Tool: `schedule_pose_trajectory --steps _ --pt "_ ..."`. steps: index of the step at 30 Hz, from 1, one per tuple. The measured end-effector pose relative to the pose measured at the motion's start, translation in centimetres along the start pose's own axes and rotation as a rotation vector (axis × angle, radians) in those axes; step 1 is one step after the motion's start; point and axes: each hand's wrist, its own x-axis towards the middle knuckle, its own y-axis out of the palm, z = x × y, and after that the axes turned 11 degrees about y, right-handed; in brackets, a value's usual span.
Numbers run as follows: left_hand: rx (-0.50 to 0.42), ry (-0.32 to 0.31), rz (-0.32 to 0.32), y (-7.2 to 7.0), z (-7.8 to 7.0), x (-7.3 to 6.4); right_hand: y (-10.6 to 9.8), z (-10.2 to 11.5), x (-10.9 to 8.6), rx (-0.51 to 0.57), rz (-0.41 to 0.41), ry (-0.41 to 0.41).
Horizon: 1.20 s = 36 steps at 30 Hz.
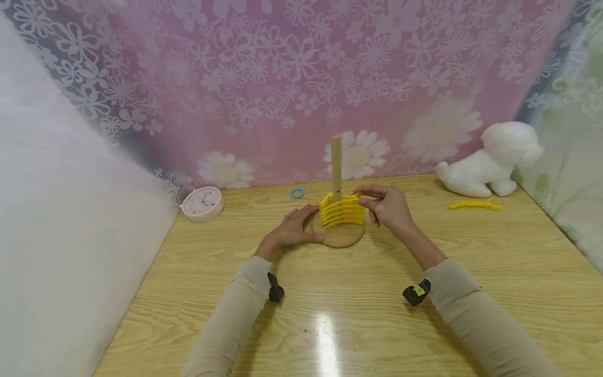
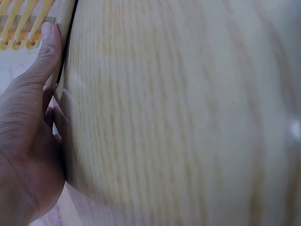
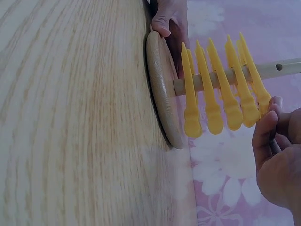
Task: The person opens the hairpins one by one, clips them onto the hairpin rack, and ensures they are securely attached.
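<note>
A wooden post (image 1: 336,165) stands upright on a round wooden base (image 1: 340,239). Several yellow plastic hair clips (image 3: 230,113) are stacked along the lower post, their long arms lying on either side of it. My left hand (image 1: 294,229) holds the base by its left rim, thumb toward the front and fingers spread round behind. With thumb and fingertips, my right hand (image 1: 390,210) pinches the wide end of the topmost clip (image 3: 261,95). That clip sits below a small hole in the post. In the left wrist view the clip tips (image 2: 19,44) show beyond the thumb.
Another yellow hair clip (image 1: 475,204) lies on the table at the right, in front of a white toy dog (image 1: 490,165). A blue ring (image 1: 292,193) lies behind the base. At the back left is a pink clock (image 1: 203,204). A flowered curtain (image 1: 282,94) hangs behind the table.
</note>
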Motion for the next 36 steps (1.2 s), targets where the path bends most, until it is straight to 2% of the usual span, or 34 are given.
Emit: schedule_pose_trajectory --steps 10,17,22,26,31,36 --pt "0.0 0.006 -0.002 0.1 0.0 0.1 -0.5 -0.1 -0.1 0.006 0.081 -0.007" --pt "0.0 0.005 -0.001 0.3 0.0 0.0 -0.5 -0.1 -0.7 0.031 0.091 0.005" --pt "0.007 0.006 -0.003 0.5 0.0 0.0 -1.3 -0.2 -1.3 0.044 0.078 0.009" --pt "0.007 0.009 -0.001 0.5 0.0 0.0 -2.9 -0.8 -1.7 0.03 0.063 0.002" --pt "0.006 0.01 0.0 0.4 -0.1 -0.1 -5.9 -2.1 -2.2 -0.013 0.031 0.016" --pt "0.009 0.004 0.002 0.2 -0.1 -0.2 -9.3 -3.9 -2.5 0.036 -0.002 0.05"
